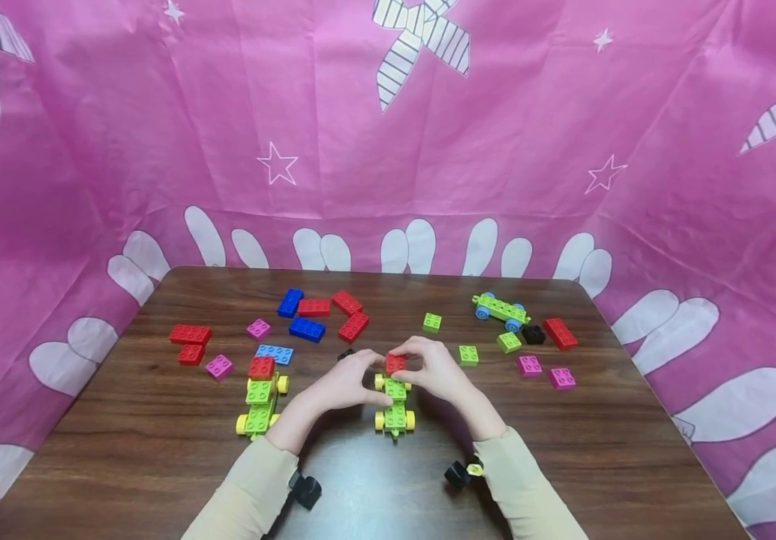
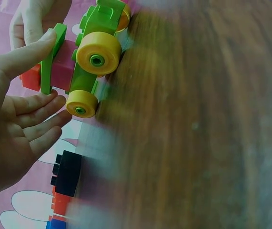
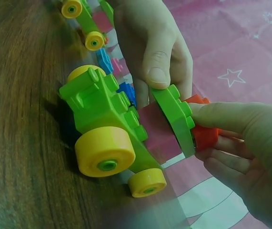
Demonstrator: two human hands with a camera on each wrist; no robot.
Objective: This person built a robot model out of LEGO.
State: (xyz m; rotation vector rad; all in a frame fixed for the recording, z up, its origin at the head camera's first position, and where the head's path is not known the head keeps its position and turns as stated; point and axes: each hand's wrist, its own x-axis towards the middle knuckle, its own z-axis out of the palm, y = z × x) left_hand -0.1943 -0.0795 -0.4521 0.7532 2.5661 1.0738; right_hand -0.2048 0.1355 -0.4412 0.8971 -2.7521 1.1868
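Note:
A green toy car (image 1: 395,405) with yellow wheels stands on the table in front of me. A red brick (image 1: 395,363) sits on top of a green plate (image 3: 174,114) at its far end, with a pink brick (image 2: 62,67) below the plate. My right hand (image 1: 407,358) pinches the red brick (image 3: 205,136) between thumb and fingers. My left hand (image 1: 373,371) holds the car's top, its thumb on the plate's edge (image 2: 55,38), while its other fingers lie loosely extended.
A second green car (image 1: 260,397) topped with a red brick stands at the left. A green chassis with blue wheels (image 1: 499,309) lies at the back right. Loose red, blue, pink, green and black bricks are scattered across the wooden table (image 1: 158,450). Pink cloth surrounds it.

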